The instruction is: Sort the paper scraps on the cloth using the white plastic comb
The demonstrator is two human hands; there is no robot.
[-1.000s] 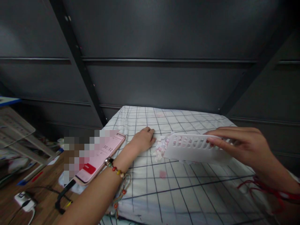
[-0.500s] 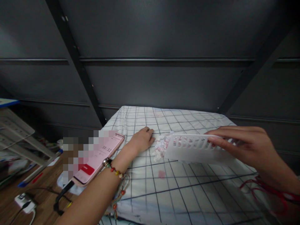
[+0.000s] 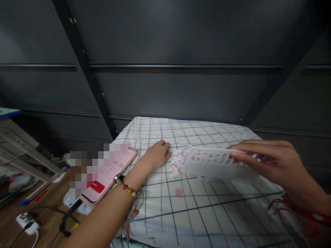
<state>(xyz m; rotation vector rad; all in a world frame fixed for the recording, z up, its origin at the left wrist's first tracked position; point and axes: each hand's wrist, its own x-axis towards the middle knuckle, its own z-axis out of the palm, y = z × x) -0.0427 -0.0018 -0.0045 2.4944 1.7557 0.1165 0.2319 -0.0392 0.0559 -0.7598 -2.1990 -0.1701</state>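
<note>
My left hand (image 3: 157, 153) lies on the checked cloth with its fingers stretched out and the thumb apart, holding nothing. My right hand (image 3: 271, 158) pinches the top edge of a white slotted plastic basket (image 3: 214, 170) between thumb and fingers. Its long side faces me; I cannot tell its full depth. At the basket's left end lies a heap of crumpled white and pink paper scraps (image 3: 178, 162), just right of my left hand. More scraps show through the slots. A few bits stick out under the basket's lower edge.
A phone (image 3: 110, 177) showing a running timer lies left of my forearm, a black cable (image 3: 69, 212) plugged in. The checked cloth (image 3: 201, 213) has a pink stain. Dark panels (image 3: 165, 93) stand behind. A white power adapter (image 3: 28, 222) is on the wooden floor.
The phone's timer has gone from 30:32 to 30:33. Both hands and the basket stay nearly in place, with only a very slight shift in the view.
</note>
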